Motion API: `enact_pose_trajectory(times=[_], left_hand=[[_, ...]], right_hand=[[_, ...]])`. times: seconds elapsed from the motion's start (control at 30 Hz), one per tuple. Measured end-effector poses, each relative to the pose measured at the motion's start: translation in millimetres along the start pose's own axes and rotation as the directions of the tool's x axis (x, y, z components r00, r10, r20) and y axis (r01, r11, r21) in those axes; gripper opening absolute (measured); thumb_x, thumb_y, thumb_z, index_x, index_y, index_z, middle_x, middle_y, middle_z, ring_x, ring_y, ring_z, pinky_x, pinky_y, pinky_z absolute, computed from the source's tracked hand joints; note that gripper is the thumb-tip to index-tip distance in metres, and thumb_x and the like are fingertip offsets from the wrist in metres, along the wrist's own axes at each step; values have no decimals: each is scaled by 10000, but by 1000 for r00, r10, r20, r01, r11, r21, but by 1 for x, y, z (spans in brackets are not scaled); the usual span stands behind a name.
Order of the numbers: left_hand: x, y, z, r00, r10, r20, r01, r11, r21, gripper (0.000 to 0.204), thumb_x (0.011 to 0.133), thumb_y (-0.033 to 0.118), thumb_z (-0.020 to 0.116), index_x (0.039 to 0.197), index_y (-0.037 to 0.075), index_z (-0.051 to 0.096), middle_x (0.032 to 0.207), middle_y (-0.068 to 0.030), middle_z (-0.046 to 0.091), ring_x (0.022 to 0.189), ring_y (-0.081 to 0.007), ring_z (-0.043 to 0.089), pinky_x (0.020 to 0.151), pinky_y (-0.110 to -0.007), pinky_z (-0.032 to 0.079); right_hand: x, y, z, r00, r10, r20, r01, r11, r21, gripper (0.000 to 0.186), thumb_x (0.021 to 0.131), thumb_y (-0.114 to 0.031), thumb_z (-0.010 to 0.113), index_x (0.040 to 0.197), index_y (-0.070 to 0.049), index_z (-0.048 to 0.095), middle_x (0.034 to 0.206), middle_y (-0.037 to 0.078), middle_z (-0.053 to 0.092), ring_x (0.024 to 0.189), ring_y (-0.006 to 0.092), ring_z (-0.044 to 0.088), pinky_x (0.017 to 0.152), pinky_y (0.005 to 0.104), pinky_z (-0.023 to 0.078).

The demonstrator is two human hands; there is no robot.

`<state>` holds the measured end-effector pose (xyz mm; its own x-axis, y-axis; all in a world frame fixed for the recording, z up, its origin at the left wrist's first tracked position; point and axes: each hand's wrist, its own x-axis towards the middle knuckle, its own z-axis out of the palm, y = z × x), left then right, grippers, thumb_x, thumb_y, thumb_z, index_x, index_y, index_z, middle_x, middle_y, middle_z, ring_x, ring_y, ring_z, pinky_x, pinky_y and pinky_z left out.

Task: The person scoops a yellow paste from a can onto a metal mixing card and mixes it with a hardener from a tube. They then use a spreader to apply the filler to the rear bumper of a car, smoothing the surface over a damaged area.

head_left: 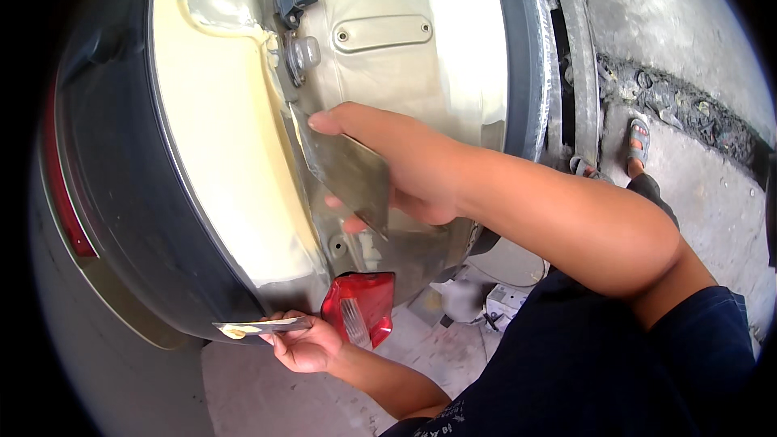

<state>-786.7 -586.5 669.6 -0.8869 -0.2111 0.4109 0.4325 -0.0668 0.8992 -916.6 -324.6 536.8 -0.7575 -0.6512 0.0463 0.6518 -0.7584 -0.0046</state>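
Note:
My right hand (413, 158) grips a flat metal putty spreader (350, 174), thumb on its near face and fingertips showing behind. The spreader's edge is against or very close to the car body panel (368, 85), beside a long band of cream body filler (231, 146); exact contact I cannot tell. Lower down, my left hand (312, 346) pinches a thin flat plate (279, 324), held nearly level. A small dab of cream putty (235, 332) lies on its outer end. Right beside this hand is a red tail light (364, 307) on the car's corner.
A dark bumper (170, 218) curves along the left. Small dark fittings (295, 0) and a recessed plate (384, 34) sit on the bare panel. Below are a pale floor (267, 388) and a white box (503, 301). A sandalled foot (639, 144) stands at right near a rubble-filled gutter (680, 105).

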Motion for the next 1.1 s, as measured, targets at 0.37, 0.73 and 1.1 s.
enact_pose_trajectory(times=[0.37, 0.73, 1.1], left_hand=[[1, -2, 1, 999, 35, -3, -35, 998, 55, 230, 863, 56, 494, 1051, -13, 608, 1060, -84, 635, 953, -193, 597, 810, -307, 526], [-21, -6, 32, 995, -95, 20, 95, 995, 12, 324, 903, 27, 442, 1224, -14, 468, 1214, -167, 539, 1101, -276, 538, 999, -393, 417], [-60, -29, 139, 969, -140, -202, 190, 949, 252, 503, 897, 94, 525, 1345, -25, 330, 1317, -186, 442, 1204, -297, 461, 1034, -457, 370]], right_hand=[[10, 7, 19, 997, -10, 81, 23, 988, -155, 418, 894, -429, 499, 1115, -76, 540, 964, 50, 550, 798, 165, 515, 614, 325, 505], [-45, 24, -35, 943, -241, 230, 325, 817, -476, 542, 894, -282, 536, 1375, -55, 427, 1066, 108, 528, 959, 195, 531, 751, 308, 475], [-81, 43, -43, 696, -171, 697, 703, -30, -710, 452, 819, -101, 634, 1252, -5, 548, 1245, 196, 483, 1130, 353, 489, 942, 402, 425]])
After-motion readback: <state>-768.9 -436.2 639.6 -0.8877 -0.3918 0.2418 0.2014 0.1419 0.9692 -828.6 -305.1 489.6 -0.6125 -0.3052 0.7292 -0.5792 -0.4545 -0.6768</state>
